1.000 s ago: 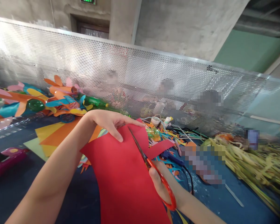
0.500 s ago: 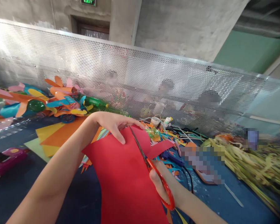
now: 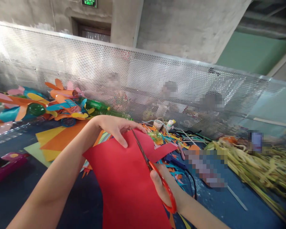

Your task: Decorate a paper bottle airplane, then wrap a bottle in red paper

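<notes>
A large sheet of red paper (image 3: 124, 178) is held up over the table in the middle of the view. My left hand (image 3: 118, 128) grips its top edge, thumb in front and fingers behind. My right hand (image 3: 160, 181) holds scissors (image 3: 165, 187) with red-orange handles, the thumb through one loop. Their blades lie along the red paper and point up towards my left fingers, looking nearly closed. A partly cut red strip (image 3: 164, 151) sticks out to the right of the blades.
Colourful paper-and-bottle models (image 3: 64, 105) stand at the left, near yellow and orange sheets (image 3: 52, 143). A purple device (image 3: 9, 167) lies at the left edge. Beyond the paper are scraps and a blue glue gun (image 3: 175, 161). Dried husks (image 3: 252, 165) lie right; a perforated metal panel (image 3: 138, 73) stands behind.
The whole view has shifted very slightly. Both hands, the scissors and the red paper keep almost the same positions, with the scissor handles a touch further left.
</notes>
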The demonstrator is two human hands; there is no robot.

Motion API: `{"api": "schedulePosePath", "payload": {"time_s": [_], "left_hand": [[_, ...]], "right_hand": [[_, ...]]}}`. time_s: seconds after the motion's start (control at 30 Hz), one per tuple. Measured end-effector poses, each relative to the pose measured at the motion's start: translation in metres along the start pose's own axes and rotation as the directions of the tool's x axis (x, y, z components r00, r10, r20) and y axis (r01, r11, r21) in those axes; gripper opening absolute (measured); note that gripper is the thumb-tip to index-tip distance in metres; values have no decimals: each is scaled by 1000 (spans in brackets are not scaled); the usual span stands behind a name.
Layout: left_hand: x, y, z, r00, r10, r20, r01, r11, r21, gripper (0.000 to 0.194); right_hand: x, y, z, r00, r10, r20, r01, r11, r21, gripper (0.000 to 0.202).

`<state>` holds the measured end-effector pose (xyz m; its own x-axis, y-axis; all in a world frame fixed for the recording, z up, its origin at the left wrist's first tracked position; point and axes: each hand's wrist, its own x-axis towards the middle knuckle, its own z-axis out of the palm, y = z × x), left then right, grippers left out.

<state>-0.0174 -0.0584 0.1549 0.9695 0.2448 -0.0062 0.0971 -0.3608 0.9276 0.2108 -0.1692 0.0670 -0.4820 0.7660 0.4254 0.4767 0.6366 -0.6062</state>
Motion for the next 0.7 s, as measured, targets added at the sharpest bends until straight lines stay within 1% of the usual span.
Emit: {"api": "schedulePosePath", "payload": {"time_s": [0.13, 0.27, 0.4, 0.5, 0.6, 0.7], "left_hand": [[1, 1, 1, 1000, -3, 20, 4, 1000, -24, 74], [0, 0, 0, 999, -14, 36, 15, 999, -42, 76], [0, -5, -4, 1000, -12, 27, 12, 1000, 4, 74], [1, -8, -7, 999, -27, 35, 27, 1000, 3, 74], [2, -10, -7, 999, -33, 36, 33, 999, -8, 74], [3, -9, -6, 999, -31, 42, 31, 999, -19, 75]], "right_hand": [[-1, 2, 5, 1000, 1, -31, -3, 999, -51, 57], [-1, 7, 7, 1000, 29, 8, -29, 999, -40, 53], [0, 12, 7, 1000, 11, 2, -11, 998, -56, 53], [1, 15, 8, 999, 38, 15, -37, 997, -62, 55], [0, 14, 7, 999, 44, 9, -44, 997, -64, 56], [0, 9, 5, 1000, 6, 22, -5, 999, -50, 54]]}}
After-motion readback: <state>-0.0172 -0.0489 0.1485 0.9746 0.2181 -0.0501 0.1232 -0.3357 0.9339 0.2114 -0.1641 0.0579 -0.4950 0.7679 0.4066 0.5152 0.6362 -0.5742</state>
